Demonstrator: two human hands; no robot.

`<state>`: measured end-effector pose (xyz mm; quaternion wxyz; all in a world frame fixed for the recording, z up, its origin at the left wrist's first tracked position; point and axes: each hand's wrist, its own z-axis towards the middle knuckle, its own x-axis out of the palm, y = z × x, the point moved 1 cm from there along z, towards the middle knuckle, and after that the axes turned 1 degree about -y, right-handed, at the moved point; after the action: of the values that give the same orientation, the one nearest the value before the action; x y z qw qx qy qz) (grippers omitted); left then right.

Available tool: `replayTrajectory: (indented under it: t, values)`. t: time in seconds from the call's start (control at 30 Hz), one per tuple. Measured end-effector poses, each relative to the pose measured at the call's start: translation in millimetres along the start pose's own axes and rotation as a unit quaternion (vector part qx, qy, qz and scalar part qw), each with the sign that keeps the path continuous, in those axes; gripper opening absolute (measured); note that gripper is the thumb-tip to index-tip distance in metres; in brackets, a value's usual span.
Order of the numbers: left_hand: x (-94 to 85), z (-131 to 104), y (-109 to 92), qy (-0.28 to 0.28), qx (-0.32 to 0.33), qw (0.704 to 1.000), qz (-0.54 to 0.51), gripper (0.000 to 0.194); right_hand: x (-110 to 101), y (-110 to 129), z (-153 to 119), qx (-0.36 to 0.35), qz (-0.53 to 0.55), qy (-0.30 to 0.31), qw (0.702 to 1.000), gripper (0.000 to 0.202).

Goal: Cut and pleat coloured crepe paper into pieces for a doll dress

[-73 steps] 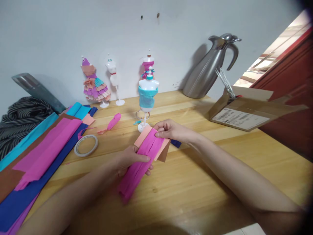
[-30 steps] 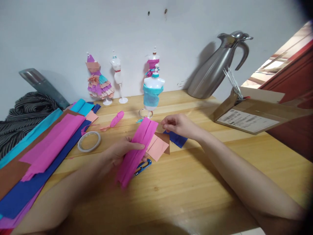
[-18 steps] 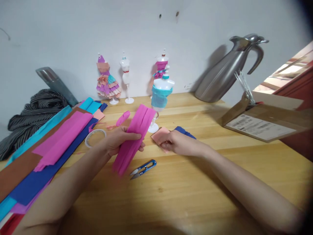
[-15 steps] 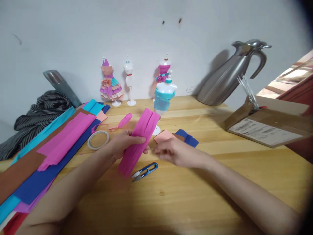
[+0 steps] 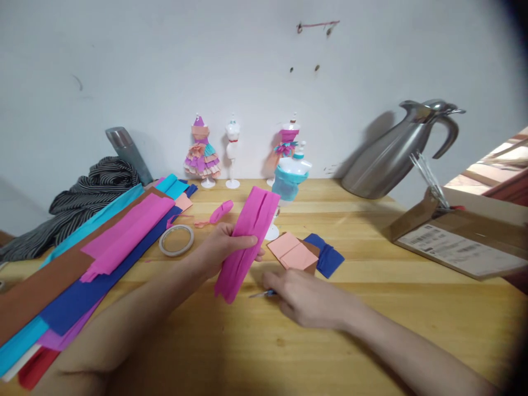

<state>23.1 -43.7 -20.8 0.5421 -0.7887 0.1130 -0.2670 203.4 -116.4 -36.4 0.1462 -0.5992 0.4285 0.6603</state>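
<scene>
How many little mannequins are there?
4: the ruffled multicoloured mannequin, leftmost; the white red-belted mannequin beside it; farther right, the pink-topped mannequin, partly hidden by the turquoise-wrapped mannequin in front.

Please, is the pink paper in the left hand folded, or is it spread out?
Folded: the left hand holds the pink paper as a narrow strip, with creases running along its length. I cannot count the layers.

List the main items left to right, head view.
Striped cloth → tape roll → pink strip in the left hand → peach paper → navy paper → steel jug → cardboard box.
</scene>
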Motion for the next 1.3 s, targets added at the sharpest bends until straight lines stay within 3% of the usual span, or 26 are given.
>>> replayTrajectory:
  t: [0.07,0.17,0.27,0.33,0.63,1.1,1.3]
  values:
    - [-1.4,0,-1,-0.007,0.002,1.0,0.0,0.026,-21,-10,-8,0.038,0.018,0.002,0.999,0.019]
    - [-1.1,-1,-1,-0.012,0.01,1.0,-0.004,0.027,-43,-24,-19,0.05,0.074,-0.079,0.993,0.019]
    - [1.3,-1,0,-0.018,0.016,1.0,-0.004,0.027,-47,-28,-22,0.062,0.119,-0.17,0.976,0.036]
    - [3.3,0,2,-0.026,0.02,0.999,0.005,0.027,-44,-26,-20,0.068,0.133,-0.19,0.97,0.04]
    - [9.2,1,7,-0.038,0.035,0.994,0.093,0.02,-37,-15,-10,0.069,0.156,-0.136,0.976,0.036]
    - [18.1,0,8,-0.044,0.003,0.989,0.144,0.016,-34,-16,-9,0.062,0.212,-0.134,0.966,0.029]
    - [17.1,1,13,-0.031,0.005,0.989,0.143,0.017,-28,-15,-5,0.102,0.332,-0.116,0.931,0.031]
